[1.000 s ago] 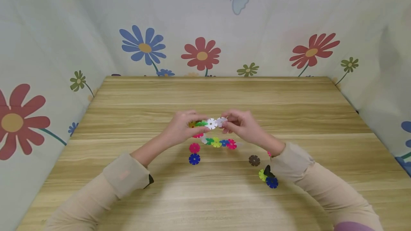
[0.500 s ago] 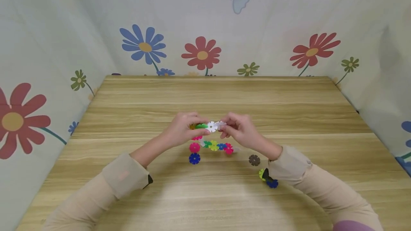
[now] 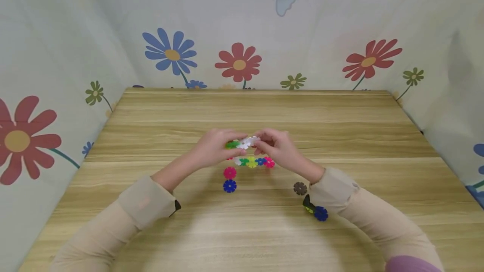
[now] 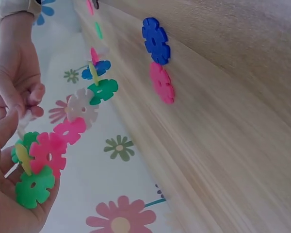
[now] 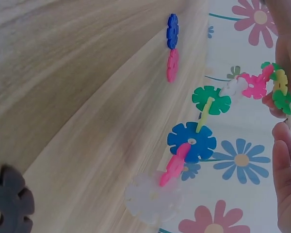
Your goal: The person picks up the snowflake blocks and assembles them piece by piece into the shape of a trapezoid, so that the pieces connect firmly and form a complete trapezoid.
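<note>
A chain of interlocking flower-shaped plastic discs hangs between and below the two hands. My left hand (image 3: 213,149) grips it near one end, around pink (image 4: 47,153) and green discs (image 4: 35,187). From that hand a white disc (image 3: 245,143) sticks out to the right. At this end my right hand (image 3: 277,150) pinches a white disc, mostly covered by its fingers. The rest of the chain dangles past a yellow disc (image 3: 252,162) and a blue disc (image 5: 189,141), ending in a translucent white disc (image 5: 153,196).
On the wooden table (image 3: 211,238) lie a pink disc (image 3: 230,173) and a blue disc (image 3: 229,186), side by side. Near the right cuff are a brown disc (image 3: 300,188), another blue disc (image 3: 321,213) and a partly hidden yellow disc (image 3: 310,210). Flower-printed cloth (image 3: 314,28) surrounds the table.
The right hand has moved left, closer to the left hand. The white discs between them now tilt, and the dangling chain has shifted slightly up and to the left.
</note>
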{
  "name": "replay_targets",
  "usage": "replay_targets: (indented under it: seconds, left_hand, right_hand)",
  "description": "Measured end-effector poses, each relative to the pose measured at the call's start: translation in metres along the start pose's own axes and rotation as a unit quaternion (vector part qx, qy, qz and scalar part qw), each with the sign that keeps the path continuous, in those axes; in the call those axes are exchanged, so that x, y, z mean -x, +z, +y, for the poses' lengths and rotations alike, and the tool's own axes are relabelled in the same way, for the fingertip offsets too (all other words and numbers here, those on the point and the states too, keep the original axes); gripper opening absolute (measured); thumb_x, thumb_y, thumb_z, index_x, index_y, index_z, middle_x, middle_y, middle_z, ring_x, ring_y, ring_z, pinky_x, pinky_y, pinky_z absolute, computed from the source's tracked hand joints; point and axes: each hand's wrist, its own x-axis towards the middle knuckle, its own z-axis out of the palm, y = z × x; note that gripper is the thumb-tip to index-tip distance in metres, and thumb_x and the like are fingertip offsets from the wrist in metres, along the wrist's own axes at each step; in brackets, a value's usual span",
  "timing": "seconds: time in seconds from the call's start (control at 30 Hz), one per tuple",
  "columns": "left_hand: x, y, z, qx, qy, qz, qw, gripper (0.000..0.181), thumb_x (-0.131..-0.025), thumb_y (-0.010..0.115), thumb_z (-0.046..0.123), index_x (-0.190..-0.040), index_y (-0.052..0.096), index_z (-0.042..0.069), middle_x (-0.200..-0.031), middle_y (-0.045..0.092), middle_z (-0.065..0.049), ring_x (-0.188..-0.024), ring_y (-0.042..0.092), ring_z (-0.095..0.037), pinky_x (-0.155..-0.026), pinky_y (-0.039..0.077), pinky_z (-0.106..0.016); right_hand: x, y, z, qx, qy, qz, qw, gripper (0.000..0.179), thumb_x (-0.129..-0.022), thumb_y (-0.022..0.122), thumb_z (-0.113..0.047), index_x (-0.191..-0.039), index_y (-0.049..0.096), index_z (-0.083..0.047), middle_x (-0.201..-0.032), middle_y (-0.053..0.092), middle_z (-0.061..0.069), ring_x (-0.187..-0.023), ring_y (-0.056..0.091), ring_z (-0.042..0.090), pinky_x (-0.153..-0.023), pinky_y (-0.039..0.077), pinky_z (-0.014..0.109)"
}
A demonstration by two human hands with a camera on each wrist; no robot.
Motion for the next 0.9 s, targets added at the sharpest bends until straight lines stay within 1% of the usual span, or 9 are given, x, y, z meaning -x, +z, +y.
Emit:
replay_targets:
  seconds: [0.1,0.2,0.27,0.37,0.43,0.53,0.63,0.8,0.9]
  left_hand:
    - [0.0,0.0,-0.004,0.012,-0.011,-0.004,0.9999,0.044,-0.079,0.064,0.036,-0.116,0.059,0.012,-0.11,0.063,-0.004,-0.094,0.061,-0.016,-0.071,0.05,-0.025]
    - [0.001,0.0,-0.011,0.033,-0.03,-0.009,0.999,0.044,-0.079,0.064,0.034,-0.117,0.058,0.012,-0.11,0.063,-0.004,-0.089,0.06,-0.014,-0.067,0.049,-0.024]
    - [0.001,0.0,-0.017,0.047,-0.046,-0.009,0.9978,0.044,-0.079,0.064,0.033,-0.117,0.058,0.012,-0.11,0.063,-0.004,-0.085,0.058,-0.014,-0.065,0.049,-0.024]
    - [0.003,-0.001,-0.026,0.063,-0.064,-0.006,0.996,0.045,-0.08,0.063,0.033,-0.119,0.057,0.012,-0.111,0.062,-0.005,-0.087,0.058,-0.015,-0.069,0.049,-0.027]
    - [0.004,-0.002,-0.032,0.071,-0.072,0.001,0.9949,0.045,-0.081,0.063,0.032,-0.12,0.056,0.012,-0.112,0.062,-0.005,-0.089,0.058,-0.016,-0.072,0.05,-0.03]
    - [0.005,-0.004,-0.039,0.073,-0.087,0.011,0.9935,0.045,-0.081,0.063,0.032,-0.12,0.056,0.013,-0.114,0.061,-0.006,-0.089,0.057,-0.016,-0.074,0.049,-0.031]
    - [0.005,-0.005,-0.045,0.075,-0.103,0.014,0.9918,0.046,-0.081,0.062,0.032,-0.122,0.055,0.013,-0.117,0.059,-0.006,-0.092,0.056,-0.018,-0.077,0.049,-0.033]
    - [0.006,-0.006,-0.055,0.08,-0.135,0.009,0.9875,0.048,-0.081,0.062,0.035,-0.124,0.053,0.015,-0.121,0.057,-0.006,-0.099,0.055,-0.02,-0.082,0.048,-0.036]
    - [0.007,-0.006,-0.06,0.082,-0.151,0.011,0.9851,0.048,-0.081,0.061,0.036,-0.124,0.053,0.016,-0.121,0.057,-0.006,-0.1,0.054,-0.02,-0.082,0.048,-0.036]
  right_hand:
    - [-0.004,0.003,0.001,-0.011,0.021,-0.006,0.9997,0.016,-0.084,0.054,0.001,-0.099,0.055,0.006,-0.084,0.065,0.022,-0.065,0.065,0.021,-0.06,0.054,0.028]
    - [-0.006,0.006,0.005,-0.017,0.053,-0.008,0.9984,0.02,-0.084,0.055,0.001,-0.103,0.052,0.005,-0.085,0.064,0.024,-0.066,0.065,0.026,-0.061,0.054,0.035]
    - [-0.007,0.009,0.008,-0.015,0.078,-0.003,0.9969,0.021,-0.083,0.056,0.001,-0.104,0.051,0.004,-0.085,0.064,0.023,-0.067,0.064,0.029,-0.061,0.054,0.037]
    - [-0.007,0.014,0.012,0.01,0.096,-0.002,0.9954,0.024,-0.081,0.058,0.002,-0.104,0.051,0.004,-0.085,0.063,0.021,-0.068,0.063,0.028,-0.059,0.054,0.03]
    - [-0.008,0.017,0.014,0.027,0.106,-0.016,0.9939,0.024,-0.081,0.059,0.001,-0.103,0.052,0.003,-0.086,0.063,0.018,-0.068,0.062,0.024,-0.058,0.052,0.024]
    - [-0.009,0.022,0.018,0.06,0.112,-0.066,0.9898,0.023,-0.079,0.062,-0.003,-0.101,0.056,0.001,-0.091,0.062,0.016,-0.072,0.061,0.02,-0.06,0.05,0.019]
    - [-0.01,0.028,0.021,0.086,0.106,-0.123,0.983,0.02,-0.079,0.062,-0.003,-0.098,0.06,0.001,-0.095,0.062,0.016,-0.077,0.06,0.021,-0.063,0.049,0.018]
    - [-0.015,0.04,0.027,0.087,0.102,-0.199,0.9708,0.019,-0.078,0.062,0.0,-0.097,0.062,0.002,-0.096,0.062,0.015,-0.081,0.06,0.022,-0.065,0.05,0.018]
    - [-0.017,0.047,0.032,0.091,0.105,-0.235,0.9619,0.021,-0.078,0.063,-0.002,-0.099,0.063,-0.001,-0.095,0.063,0.011,-0.084,0.059,0.019,-0.07,0.049,0.019]
